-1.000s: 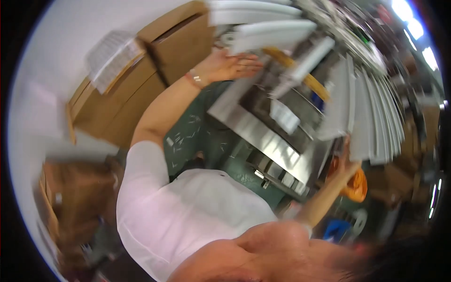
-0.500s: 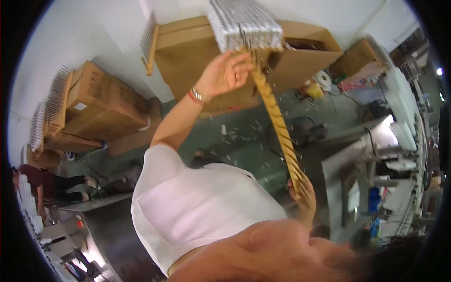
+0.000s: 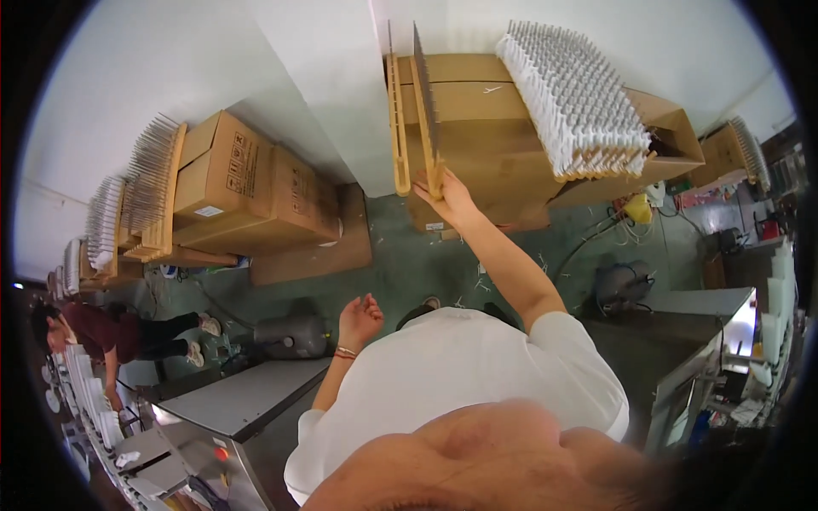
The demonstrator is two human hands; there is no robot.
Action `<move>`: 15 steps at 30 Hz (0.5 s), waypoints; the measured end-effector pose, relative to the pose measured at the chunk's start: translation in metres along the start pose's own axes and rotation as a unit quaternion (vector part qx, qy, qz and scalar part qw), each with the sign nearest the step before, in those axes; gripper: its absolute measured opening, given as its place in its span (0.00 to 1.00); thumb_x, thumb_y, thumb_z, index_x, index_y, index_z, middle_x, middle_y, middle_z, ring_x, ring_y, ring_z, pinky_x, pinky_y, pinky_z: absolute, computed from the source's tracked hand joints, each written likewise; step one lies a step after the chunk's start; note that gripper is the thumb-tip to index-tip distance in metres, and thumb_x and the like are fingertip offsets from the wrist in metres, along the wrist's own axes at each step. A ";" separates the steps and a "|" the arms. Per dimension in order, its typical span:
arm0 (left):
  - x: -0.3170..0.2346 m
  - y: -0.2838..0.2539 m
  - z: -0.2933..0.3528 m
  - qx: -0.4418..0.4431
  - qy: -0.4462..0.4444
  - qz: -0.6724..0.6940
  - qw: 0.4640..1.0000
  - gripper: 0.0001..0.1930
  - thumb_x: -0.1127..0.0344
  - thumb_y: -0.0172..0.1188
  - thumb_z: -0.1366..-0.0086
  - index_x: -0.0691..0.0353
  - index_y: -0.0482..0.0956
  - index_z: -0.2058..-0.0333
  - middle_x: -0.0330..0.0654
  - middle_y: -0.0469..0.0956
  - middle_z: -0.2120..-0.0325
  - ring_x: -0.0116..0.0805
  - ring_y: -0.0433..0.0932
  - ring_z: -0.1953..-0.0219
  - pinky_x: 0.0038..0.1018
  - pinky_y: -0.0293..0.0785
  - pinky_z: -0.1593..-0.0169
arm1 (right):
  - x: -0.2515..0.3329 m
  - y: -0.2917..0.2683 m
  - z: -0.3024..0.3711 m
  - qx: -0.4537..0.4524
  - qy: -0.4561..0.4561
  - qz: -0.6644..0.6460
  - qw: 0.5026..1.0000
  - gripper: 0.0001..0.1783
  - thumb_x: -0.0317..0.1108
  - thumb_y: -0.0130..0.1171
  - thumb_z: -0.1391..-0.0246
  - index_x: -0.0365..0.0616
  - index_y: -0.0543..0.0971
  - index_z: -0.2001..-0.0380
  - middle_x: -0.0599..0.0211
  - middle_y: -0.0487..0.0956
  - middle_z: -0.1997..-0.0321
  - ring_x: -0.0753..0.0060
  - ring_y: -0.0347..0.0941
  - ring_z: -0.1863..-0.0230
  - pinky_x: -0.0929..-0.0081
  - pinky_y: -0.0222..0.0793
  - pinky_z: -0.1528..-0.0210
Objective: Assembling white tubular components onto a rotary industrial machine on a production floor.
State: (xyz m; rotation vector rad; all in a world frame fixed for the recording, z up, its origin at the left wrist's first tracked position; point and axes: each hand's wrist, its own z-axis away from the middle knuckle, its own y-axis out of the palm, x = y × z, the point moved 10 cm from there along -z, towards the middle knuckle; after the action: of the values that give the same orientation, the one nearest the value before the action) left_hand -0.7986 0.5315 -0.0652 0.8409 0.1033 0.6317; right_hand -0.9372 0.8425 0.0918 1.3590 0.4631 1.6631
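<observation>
With the left hand (image 3: pixel 362 320) empty, the pin strip (image 3: pixel 434 167) gripped in the right hand (image 3: pixel 449 201) is best kept off the second strip (image 3: pixel 397 128).

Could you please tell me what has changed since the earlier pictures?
The left hand has come away from the pinned wooden bar and drawn back, empty. The right hand, still on the bar's end, has moved forward to the cardboard box. The white stack stays on top.

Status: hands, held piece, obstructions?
Left hand empty, fingers loosely curled. Right hand gripping pinned wooden bar by its near end. Second wooden bar close on its left.
</observation>
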 end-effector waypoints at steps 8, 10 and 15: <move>0.040 0.103 -0.065 0.025 -0.041 -0.086 0.995 0.09 0.65 0.53 0.35 0.64 0.78 0.62 0.40 0.77 0.70 0.30 0.70 0.70 0.25 0.66 0.64 | -0.016 0.031 -0.030 0.126 0.021 0.020 0.992 0.24 0.42 0.39 0.30 0.41 0.61 0.37 0.57 0.71 0.40 0.61 0.67 0.39 0.58 0.65 0.38; 0.069 0.138 -0.086 0.016 -0.076 -0.149 0.986 0.10 0.65 0.53 0.34 0.64 0.77 0.60 0.39 0.76 0.69 0.30 0.71 0.70 0.25 0.67 0.63 | -0.004 0.017 -0.026 0.170 0.035 0.018 0.985 0.28 0.45 0.39 0.30 0.41 0.58 0.34 0.56 0.70 0.39 0.57 0.67 0.39 0.56 0.66 0.39; 0.129 0.303 -0.112 0.150 0.076 -0.563 0.809 0.10 0.64 0.53 0.30 0.64 0.76 0.56 0.35 0.75 0.69 0.22 0.71 0.70 0.19 0.68 0.65 | 0.092 -0.144 0.017 -0.171 -0.026 -0.173 0.969 0.24 0.40 0.38 0.34 0.33 0.63 0.42 0.51 0.72 0.45 0.52 0.69 0.44 0.55 0.67 0.41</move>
State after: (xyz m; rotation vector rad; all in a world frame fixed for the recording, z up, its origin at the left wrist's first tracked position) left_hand -0.8759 0.8286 0.0984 0.8640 0.8065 -0.4687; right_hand -0.8617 0.9879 0.0416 0.9991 0.3398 1.3427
